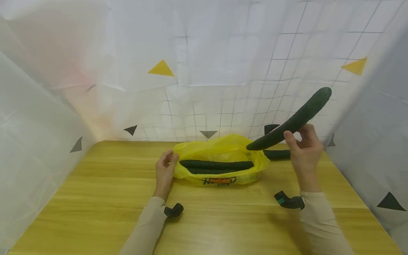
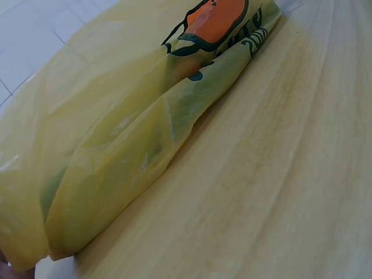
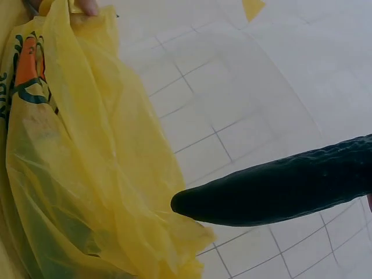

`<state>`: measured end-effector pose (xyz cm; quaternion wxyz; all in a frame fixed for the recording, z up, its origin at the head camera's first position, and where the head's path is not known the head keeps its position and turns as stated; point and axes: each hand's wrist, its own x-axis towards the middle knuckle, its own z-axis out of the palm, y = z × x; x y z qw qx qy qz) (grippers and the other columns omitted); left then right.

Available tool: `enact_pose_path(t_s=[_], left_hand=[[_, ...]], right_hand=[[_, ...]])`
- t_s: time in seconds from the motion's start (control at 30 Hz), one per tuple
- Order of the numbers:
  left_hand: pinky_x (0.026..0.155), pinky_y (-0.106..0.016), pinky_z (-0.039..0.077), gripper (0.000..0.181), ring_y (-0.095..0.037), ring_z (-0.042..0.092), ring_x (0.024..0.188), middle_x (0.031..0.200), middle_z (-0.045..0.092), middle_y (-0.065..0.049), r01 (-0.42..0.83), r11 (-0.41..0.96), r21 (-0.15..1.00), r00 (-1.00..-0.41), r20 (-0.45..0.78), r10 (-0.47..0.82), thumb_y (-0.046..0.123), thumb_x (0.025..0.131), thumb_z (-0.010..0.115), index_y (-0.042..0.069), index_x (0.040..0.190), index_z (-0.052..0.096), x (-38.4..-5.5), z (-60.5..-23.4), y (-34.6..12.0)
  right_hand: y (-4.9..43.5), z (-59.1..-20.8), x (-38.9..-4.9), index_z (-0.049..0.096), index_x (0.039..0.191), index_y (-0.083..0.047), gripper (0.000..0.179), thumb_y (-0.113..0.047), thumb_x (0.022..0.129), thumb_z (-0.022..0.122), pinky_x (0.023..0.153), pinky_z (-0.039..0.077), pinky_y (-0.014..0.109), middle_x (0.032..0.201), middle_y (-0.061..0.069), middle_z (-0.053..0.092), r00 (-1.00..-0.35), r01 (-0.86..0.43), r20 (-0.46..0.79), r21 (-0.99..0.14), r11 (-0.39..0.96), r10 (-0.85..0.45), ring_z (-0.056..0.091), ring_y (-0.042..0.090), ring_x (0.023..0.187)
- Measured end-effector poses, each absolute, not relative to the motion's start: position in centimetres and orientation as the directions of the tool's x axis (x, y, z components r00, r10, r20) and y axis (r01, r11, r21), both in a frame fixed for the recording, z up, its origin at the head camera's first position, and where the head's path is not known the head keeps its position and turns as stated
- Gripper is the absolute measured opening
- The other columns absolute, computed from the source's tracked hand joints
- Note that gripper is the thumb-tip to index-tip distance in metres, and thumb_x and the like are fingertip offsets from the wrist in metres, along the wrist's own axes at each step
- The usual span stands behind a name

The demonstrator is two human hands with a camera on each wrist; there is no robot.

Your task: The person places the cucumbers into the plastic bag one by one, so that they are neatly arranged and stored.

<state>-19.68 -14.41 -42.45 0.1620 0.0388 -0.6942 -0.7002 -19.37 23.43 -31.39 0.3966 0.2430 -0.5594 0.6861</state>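
Observation:
A yellow plastic bag [image 1: 197, 148] lies on the table with its mouth spread, and dark green cucumbers [image 1: 216, 165] show inside. My left hand [image 1: 165, 170] pinches the bag's left edge between thumb and fingers. In my right hand [image 1: 306, 152] a long cucumber [image 1: 296, 120] is held up, slanting, its lower tip over the right end of the bag. The right wrist view shows that cucumber [image 3: 279, 186] with its tip in front of the bag's side [image 3: 104, 145]. Another cucumber [image 1: 277, 154] lies on the table right of the bag, partly hidden.
The wooden table [image 1: 95, 184] runs up to white sheeting [image 1: 134, 102] at the back, with more sheeting at both sides. Yellow and dark triangles mark the sheets. Each wrist carries a small black camera, such as the right one [image 1: 288, 200].

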Motion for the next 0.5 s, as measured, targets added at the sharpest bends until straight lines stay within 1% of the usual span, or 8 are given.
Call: enact_pose_path(t_s=[0.23,0.4,0.5], left_hand=[[0.073,-0.017,0.047,0.033,-0.010,0.055,0.085,0.096,0.060,0.005,0.152,0.011,0.988,-0.949,0.149,-0.279,0.024,0.091,0.064,0.008,0.120,0.063,-19.8,-42.4,-14.4],[0.071,-0.018,0.047,0.032,-0.011,0.055,0.085,0.098,0.060,0.002,0.156,0.004,0.988,-0.949,0.151,-0.276,0.023,0.090,0.065,0.008,0.119,0.064,-19.7,-42.3,-14.4],[0.071,-0.018,0.047,0.032,-0.011,0.055,0.085,0.099,0.061,0.002,0.154,0.003,0.988,-0.950,0.149,-0.273,0.023,0.090,0.065,0.009,0.119,0.064,-19.7,-42.4,-14.4]], right_hand=[[22.9,-32.0,-19.6,0.056,0.111,0.017,0.035,0.016,0.077,0.064,0.077,0.054,0.020,0.103,0.012,0.062,-0.568,-0.817,0.794,-0.576,-0.031,0.216,0.058,0.020,0.095],[22.3,-32.1,-19.4,0.055,0.110,0.018,0.034,0.017,0.077,0.063,0.077,0.054,0.020,0.103,0.010,0.062,-0.589,-0.802,0.784,-0.596,-0.026,0.194,0.059,0.018,0.095],[22.0,-32.2,-19.3,0.056,0.111,0.017,0.034,0.017,0.078,0.063,0.079,0.054,0.020,0.104,0.008,0.062,-0.605,-0.787,0.776,-0.617,0.010,0.178,0.059,0.017,0.096]])
